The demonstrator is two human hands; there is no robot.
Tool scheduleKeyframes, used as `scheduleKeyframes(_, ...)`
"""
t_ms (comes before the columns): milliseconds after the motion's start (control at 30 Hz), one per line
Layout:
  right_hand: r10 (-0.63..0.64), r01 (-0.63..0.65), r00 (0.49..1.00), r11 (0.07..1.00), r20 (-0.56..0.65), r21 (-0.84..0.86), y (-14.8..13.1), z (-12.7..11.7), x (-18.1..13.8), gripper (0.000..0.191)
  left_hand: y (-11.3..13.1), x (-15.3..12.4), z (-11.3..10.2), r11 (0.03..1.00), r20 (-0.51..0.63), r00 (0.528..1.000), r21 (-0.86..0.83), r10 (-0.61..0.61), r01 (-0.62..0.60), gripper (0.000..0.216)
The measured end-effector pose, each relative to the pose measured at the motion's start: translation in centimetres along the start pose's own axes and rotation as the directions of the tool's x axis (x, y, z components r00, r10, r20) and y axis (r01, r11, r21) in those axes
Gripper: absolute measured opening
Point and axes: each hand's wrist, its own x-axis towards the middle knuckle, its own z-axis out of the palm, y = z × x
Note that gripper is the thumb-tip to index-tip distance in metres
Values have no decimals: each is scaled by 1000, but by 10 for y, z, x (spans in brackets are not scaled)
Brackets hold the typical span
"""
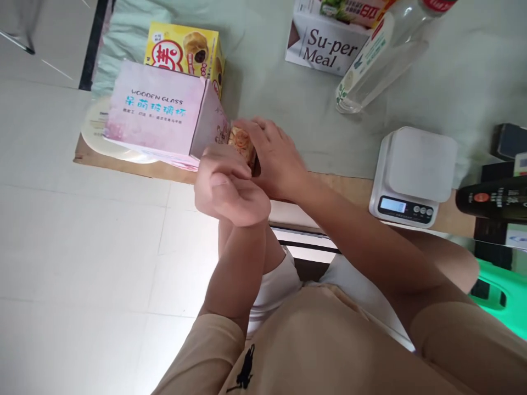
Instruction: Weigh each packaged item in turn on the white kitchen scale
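A pink box (158, 112) printed "WOODEN GLASS" lies on its side at the table's near left edge, its open end toward me. My right hand (278, 159) is closed around a small orange-patterned object (242, 144) at the box's open end. My left hand (228, 186) is curled into a loose fist just in front of the box opening, pinching at the same object or the box flap; I cannot tell which.
A yellow snack box (185, 52) stands behind the pink box. A "Su-per Meal" carton (325, 46) and a clear plastic bottle (379, 60) lie further right. A white kitchen scale (414, 175) sits near the table edge, beside a dark bottle (494, 197). A green stool (500, 293) stands at right.
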Motion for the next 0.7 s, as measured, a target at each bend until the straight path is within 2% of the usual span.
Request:
scheduleKeyframes(67, 0, 0, 1000, 1000, -16, -28, -2, 1, 0, 82, -1, -3, -3, 997, 60, 995, 5, -78, 78, 53)
scheduleKeyframes(133, -4, 3, 998, 1000, -68, -16, 0, -2, -6, 76, -1, -6, -3, 988, 111, 985, -60, -132, 139, 55)
scheduleKeyframes(200, -3, 6, 990, 1000, -138, 20, 8, -10, -23, 78, 1, -8, -1, 991, 92, 990, -74, -107, 114, 53)
scheduleKeyframes(267, 3, 7, 978, 999, -207, 50, 23, -25, -53, 80, 5, -11, 3, 998, 42, 998, -34, -47, 49, 51)
scheduleKeyframes(333, 12, -1, 960, 999, -280, 41, 47, -43, -95, 78, 10, -15, 8, 1000, 48, 999, 17, 2, -3, 57)
scheduleKeyframes(367, 14, -5, 943, 1000, -332, 27, 61, -52, -118, 76, 13, -16, 11, 999, 82, 997, 32, 12, -15, 61)
scheduleKeyframes(433, 28, -30, 881, 1000, -472, 5, 93, -71, -162, 75, 19, -20, 17, 999, 229, 973, 31, 15, -23, 68)
scheduleKeyframes(467, 67, -67, 842, 998, -536, 20, 110, -79, -180, 74, 23, -22, 20, 1000, 335, 942, 13, -2, -2, 70)
scheduleKeyframes(500, 99, -84, 808, 995, -581, 53, 127, -86, -194, 73, 26, -24, 24, 999, 456, 889, -10, -32, 41, 70)
scheduleKeyframes(567, 137, -68, 764, 989, -630, 133, 158, -97, -210, 72, 31, -28, 34, 989, 663, 743, -23, -94, 146, 67)
scheduleKeyframes(633, 131, -23, 748, 985, -650, 172, 185, -106, -211, 73, 32, -34, 46, 982, 771, 626, 0, -122, 191, 63)
scheduleKeyframes(700, 110, -11, 724, 989, -681, 148, 205, -114, -202, 72, 31, -40, 58, 985, 802, 586, 15, -115, 172, 61)
